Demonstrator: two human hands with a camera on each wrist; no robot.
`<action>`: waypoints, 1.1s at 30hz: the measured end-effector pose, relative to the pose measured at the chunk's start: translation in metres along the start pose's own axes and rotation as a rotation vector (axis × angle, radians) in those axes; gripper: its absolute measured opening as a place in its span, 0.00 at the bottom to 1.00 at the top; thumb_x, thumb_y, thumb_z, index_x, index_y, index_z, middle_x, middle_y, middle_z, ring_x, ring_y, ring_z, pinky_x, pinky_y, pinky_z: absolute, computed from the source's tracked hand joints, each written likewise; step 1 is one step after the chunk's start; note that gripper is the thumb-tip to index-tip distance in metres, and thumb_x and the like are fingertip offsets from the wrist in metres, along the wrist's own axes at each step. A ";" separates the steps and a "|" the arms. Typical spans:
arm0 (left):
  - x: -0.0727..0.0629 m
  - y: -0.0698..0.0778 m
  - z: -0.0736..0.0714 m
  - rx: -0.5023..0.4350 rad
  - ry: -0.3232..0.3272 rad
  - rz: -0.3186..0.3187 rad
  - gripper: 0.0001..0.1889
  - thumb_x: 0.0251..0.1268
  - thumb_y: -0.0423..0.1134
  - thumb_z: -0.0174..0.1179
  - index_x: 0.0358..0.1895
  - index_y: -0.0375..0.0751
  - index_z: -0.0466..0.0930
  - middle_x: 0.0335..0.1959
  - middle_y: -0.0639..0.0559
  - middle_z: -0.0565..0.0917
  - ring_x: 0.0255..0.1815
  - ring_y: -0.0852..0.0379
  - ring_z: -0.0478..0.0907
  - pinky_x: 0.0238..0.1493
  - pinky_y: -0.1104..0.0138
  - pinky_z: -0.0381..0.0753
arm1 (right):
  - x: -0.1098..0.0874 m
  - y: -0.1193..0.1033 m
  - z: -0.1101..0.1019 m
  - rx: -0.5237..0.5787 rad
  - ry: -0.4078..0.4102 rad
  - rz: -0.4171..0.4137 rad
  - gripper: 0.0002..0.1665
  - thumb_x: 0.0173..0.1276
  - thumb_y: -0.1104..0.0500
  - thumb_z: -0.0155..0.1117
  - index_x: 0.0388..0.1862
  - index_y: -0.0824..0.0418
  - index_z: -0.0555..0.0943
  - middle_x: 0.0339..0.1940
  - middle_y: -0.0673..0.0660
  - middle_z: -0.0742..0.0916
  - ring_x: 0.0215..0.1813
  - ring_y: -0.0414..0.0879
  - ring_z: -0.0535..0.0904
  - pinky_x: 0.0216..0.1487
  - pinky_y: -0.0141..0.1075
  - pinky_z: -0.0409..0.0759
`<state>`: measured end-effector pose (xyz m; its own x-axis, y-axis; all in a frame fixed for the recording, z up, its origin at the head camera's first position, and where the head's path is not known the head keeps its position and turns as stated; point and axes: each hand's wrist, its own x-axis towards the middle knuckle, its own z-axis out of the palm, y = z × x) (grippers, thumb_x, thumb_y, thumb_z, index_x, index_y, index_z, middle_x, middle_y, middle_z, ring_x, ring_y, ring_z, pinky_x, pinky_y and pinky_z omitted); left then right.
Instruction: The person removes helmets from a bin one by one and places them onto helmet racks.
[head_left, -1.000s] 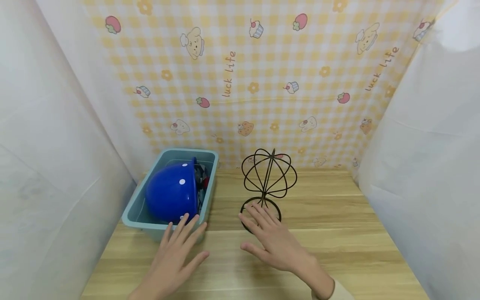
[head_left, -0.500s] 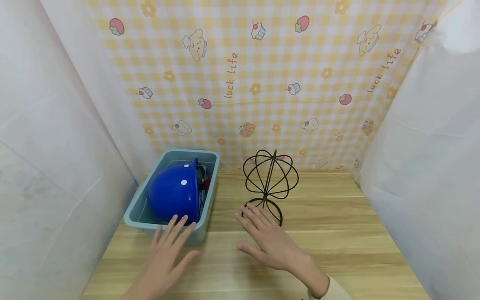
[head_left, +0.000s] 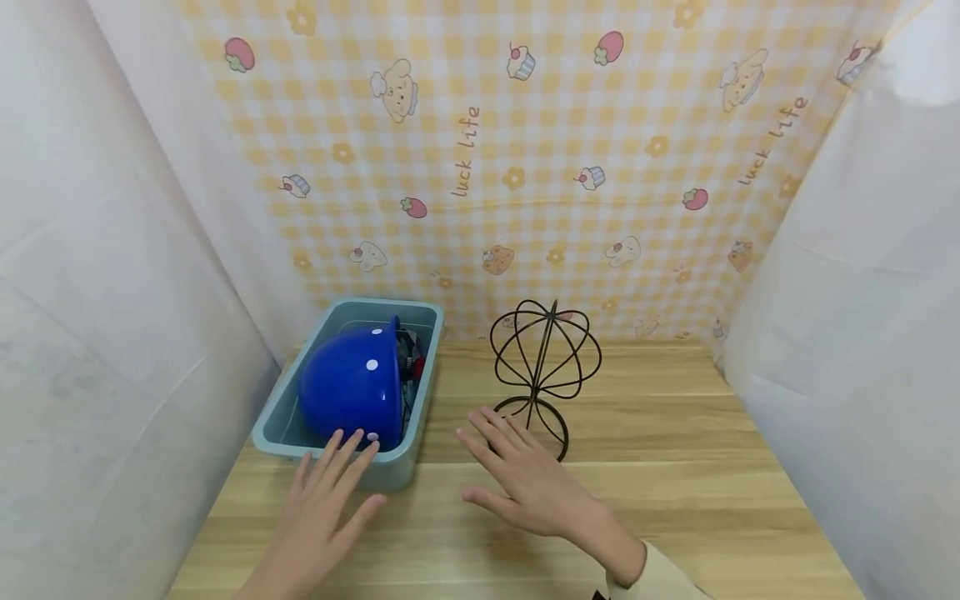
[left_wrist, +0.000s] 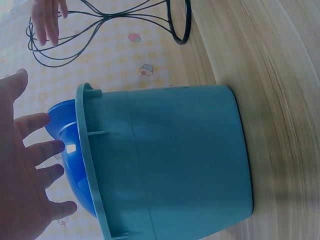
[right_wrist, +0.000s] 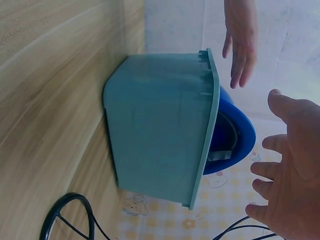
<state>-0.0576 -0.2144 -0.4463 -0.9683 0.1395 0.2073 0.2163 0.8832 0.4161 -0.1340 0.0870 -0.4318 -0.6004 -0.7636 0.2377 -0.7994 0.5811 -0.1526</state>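
Observation:
A blue hard hat (head_left: 351, 383) with white dots lies on its side in a teal plastic bin (head_left: 420, 454), its hollow facing right. My left hand (head_left: 318, 512) is spread over the bin's near rim, fingertips overlapping the hat's lower edge in the head view. In the left wrist view, those fingers (left_wrist: 47, 150) are straight and apart, with nothing held. To the right, a black wire stand (head_left: 536, 392) with a globe-shaped top stands on a ring base. My right hand (head_left: 528, 487) hovers before that base with fingers extended and holds nothing; it hides part of the ring.
Both things stand on a wood-grain table (head_left: 637, 500). Behind it hangs a yellow checked cloth (head_left: 480, 150) with cartoon prints. White sheets (head_left: 105, 333) close off the left and right sides. Inside the hat, dark straps (head_left: 407, 354) and something red show.
Both hands have drifted a little to the left, fingers still spread. The whole scene has shifted slightly rightward in the head view. The bin, hat and wire stand keep their places on the table.

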 end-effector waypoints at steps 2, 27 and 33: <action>0.000 -0.002 -0.001 -0.002 0.001 -0.008 0.32 0.74 0.59 0.53 0.76 0.56 0.62 0.78 0.43 0.62 0.81 0.35 0.48 0.73 0.30 0.41 | 0.003 -0.001 0.000 0.006 0.002 -0.007 0.43 0.77 0.32 0.41 0.83 0.46 0.46 0.84 0.52 0.54 0.85 0.49 0.44 0.80 0.52 0.54; 0.005 -0.039 -0.015 0.022 0.171 -0.021 0.28 0.75 0.50 0.55 0.73 0.43 0.67 0.74 0.33 0.66 0.75 0.27 0.56 0.68 0.26 0.47 | 0.040 -0.008 -0.003 0.030 -0.067 -0.029 0.42 0.78 0.32 0.39 0.83 0.46 0.47 0.85 0.49 0.50 0.85 0.45 0.37 0.82 0.50 0.47; 0.009 -0.051 -0.023 0.034 0.181 -0.056 0.28 0.76 0.49 0.53 0.73 0.41 0.66 0.73 0.31 0.66 0.76 0.27 0.55 0.70 0.27 0.42 | 0.047 -0.009 -0.004 0.028 -0.084 -0.023 0.42 0.78 0.31 0.37 0.83 0.48 0.49 0.85 0.51 0.50 0.85 0.46 0.37 0.81 0.52 0.49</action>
<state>-0.0750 -0.2686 -0.4459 -0.9398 0.0097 0.3416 0.1553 0.9025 0.4017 -0.1552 0.0474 -0.4151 -0.5808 -0.7981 0.1601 -0.8124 0.5561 -0.1754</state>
